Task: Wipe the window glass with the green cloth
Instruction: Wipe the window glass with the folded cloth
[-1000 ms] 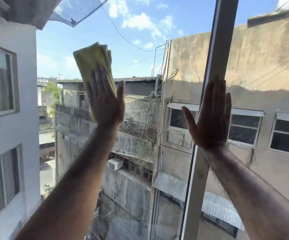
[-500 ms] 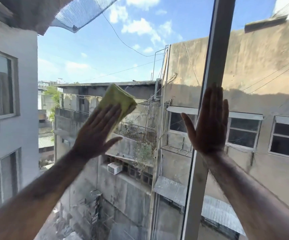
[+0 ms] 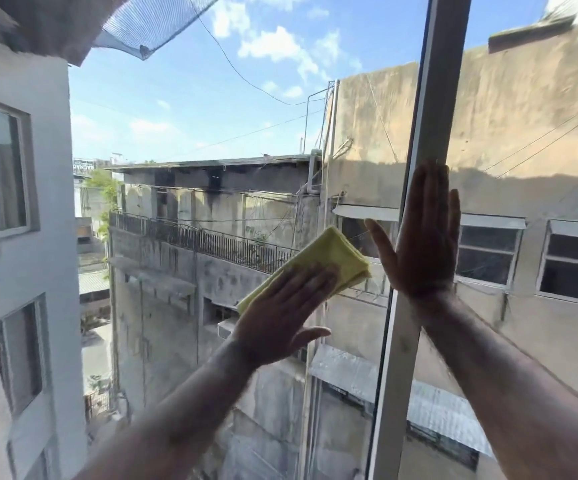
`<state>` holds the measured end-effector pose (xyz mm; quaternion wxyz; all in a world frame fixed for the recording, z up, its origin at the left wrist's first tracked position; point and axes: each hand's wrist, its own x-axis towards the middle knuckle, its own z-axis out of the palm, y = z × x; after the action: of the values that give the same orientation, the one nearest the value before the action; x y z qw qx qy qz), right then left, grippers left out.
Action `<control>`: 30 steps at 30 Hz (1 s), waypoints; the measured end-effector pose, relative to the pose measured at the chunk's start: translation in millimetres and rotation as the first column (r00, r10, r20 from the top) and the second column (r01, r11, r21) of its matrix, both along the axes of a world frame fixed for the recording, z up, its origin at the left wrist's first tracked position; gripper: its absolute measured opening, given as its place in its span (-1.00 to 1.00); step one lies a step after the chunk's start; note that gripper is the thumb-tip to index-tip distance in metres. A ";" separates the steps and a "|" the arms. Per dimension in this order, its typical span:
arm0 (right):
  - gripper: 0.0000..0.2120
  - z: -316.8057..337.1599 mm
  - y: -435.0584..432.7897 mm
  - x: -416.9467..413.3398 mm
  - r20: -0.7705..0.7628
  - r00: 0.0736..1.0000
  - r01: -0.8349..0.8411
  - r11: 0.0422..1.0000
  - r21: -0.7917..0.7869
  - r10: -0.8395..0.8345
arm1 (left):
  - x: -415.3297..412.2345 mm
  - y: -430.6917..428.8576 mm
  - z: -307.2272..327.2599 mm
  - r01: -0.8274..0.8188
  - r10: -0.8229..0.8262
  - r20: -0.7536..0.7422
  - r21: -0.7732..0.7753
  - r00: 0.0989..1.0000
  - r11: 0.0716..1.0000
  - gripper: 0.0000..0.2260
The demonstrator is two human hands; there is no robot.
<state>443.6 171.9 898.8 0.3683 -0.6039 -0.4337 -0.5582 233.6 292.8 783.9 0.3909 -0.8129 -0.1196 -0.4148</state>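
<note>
The folded yellow-green cloth lies flat against the window glass, near the middle of the view. My left hand presses on its lower left part with flat fingers, so the cloth's upper right end sticks out past the fingertips. My right hand rests flat and spread on the white vertical window frame and the glass beside it, holding nothing. The cloth's right corner is close to my right thumb, a small gap apart.
The white frame bar runs from top to bottom right of centre, with glass on both sides. Through the glass are concrete buildings, a railed balcony, wires and sky. A white wall with windows fills the left.
My left hand has swept the cloth down and to the right across the glass, from the upper left to beside my right hand. The right hand stays on the frame.
</note>
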 end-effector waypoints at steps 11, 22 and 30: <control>-0.10 -0.8 1.4 0.8 0.002 0.999 -0.041 0.999 0.012 0.041 | -13.0 14.2 147.6 0.013 0.241 0.677 -0.348 0.695 0.938 -0.31; -0.11 -1.2 2.0 0.6 0.003 0.999 -0.033 0.999 0.011 0.033 | -55.9 31.5 -13.3 -0.099 0.100 -0.019 0.064 0.995 0.993 -0.32; -0.13 -1.2 3.3 2.1 0.003 0.999 -0.043 0.999 0.029 0.043 | -59.8 36.5 155.1 0.012 0.319 0.712 -0.418 0.626 0.908 -0.24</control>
<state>445.6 175.3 897.7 0.3882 -0.5884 -0.4389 -0.5572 173.7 329.3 939.0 0.1707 -0.6059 -0.4226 -0.6521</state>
